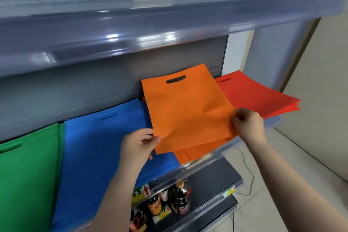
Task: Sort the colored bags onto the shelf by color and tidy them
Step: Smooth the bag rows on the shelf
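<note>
A flat orange bag [186, 111] with a cut-out handle lies tilted on top of an orange stack [197, 151] on the middle shelf. My left hand [137, 147] pinches its near left corner. My right hand [248, 124] pinches its right edge. Beside the orange stack on the right lies a stack of red bags [258, 96], overhanging the shelf end. To the left lies a blue stack [98, 147], and a green stack [26, 175] sits at the far left.
An upper shelf [150, 30] with a clear plastic rail juts out overhead. Below, the lower shelves [212, 179] hold dark sauce bottles [179, 199]. A grey back panel stands behind the bags. Tiled floor and a beige wall lie to the right.
</note>
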Tool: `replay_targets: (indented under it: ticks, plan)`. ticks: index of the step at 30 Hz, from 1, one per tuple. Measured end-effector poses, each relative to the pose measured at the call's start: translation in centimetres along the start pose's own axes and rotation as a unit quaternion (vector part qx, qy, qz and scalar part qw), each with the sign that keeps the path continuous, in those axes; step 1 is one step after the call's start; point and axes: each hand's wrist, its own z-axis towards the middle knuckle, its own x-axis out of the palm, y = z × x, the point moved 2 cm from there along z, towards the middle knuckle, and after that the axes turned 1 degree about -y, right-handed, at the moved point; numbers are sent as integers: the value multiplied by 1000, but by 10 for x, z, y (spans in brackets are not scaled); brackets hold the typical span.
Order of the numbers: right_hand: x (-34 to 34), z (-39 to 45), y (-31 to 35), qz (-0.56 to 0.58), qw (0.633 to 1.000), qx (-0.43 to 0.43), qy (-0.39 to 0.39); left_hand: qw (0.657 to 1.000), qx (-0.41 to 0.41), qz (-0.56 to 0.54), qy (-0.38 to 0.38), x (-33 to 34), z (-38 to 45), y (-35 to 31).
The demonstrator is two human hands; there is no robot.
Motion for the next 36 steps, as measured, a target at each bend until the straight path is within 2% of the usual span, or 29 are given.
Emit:
replay_targets:
  ticks: [5,11,15,18,20,26,30,33,36]
  plan:
    - [-2,38,-27,-40,997,-40,58,998,-29,39,-29,43,1,-10]
    - [1,67,-43,-108,978,-100,146,979,-91,170,-69,73,-6,-17]
    - [6,68,-33,-214,941,-206,161,958,-79,239,-138,79,-17,-24]
    - [15,57,-7,-199,916,-294,187,927,-59,332,-166,73,-26,-26]
    - [24,44,16,-192,887,-361,217,894,-42,407,-182,61,-35,-26]
    - [56,-26,99,-121,789,-507,325,797,-114,567,-178,-8,-85,-25]
    - [72,-92,161,-81,715,-590,367,763,-177,585,-209,-70,-133,-21]
    - [79,-147,210,-59,657,-654,371,733,-223,592,-250,-117,-172,-23]
    - [82,-205,255,-32,615,-699,363,702,-262,598,-285,-163,-214,-25]
